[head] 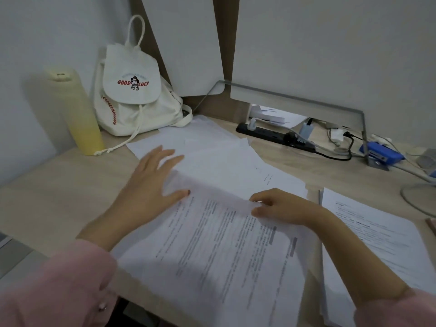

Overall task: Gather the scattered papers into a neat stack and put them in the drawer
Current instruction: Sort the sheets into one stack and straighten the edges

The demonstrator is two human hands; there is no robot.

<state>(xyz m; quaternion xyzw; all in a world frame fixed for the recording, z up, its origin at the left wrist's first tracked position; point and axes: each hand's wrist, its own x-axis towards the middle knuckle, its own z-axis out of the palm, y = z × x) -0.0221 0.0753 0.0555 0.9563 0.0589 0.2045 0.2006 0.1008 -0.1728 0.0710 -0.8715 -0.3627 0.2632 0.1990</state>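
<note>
left hand (153, 182): palm down, fingers straight and spread, lying on the blank sheets; thumb by the top left edge of the printed sheet
right hand (280, 206): fingers curled, thumb and fingers pinching the top edge of the printed sheet
printed sheet (212, 251): middle of the desk between both hands, text side up, skewed; top edge blurry and looks slightly raised at the pinch
blank sheets (212, 147): fanned out loose behind the printed sheet, overlapping, far corner reaching up to the backpack
right pile (382, 237): more printed papers lying flat at the right, just beside the right forearm, apart from the middle sheets
desk (59, 208): light wood top, carrying all the papers
backpack (132, 102): white canvas, red stitching, upright at the back left corner
bottle (77, 109): pale yellow, standing just left of the backpack
power strip (264, 134): black, back of desk, plugs and cables in it
blue device (382, 154): far right, beside the cables
sleeves (59, 291): pink, both arms
</note>
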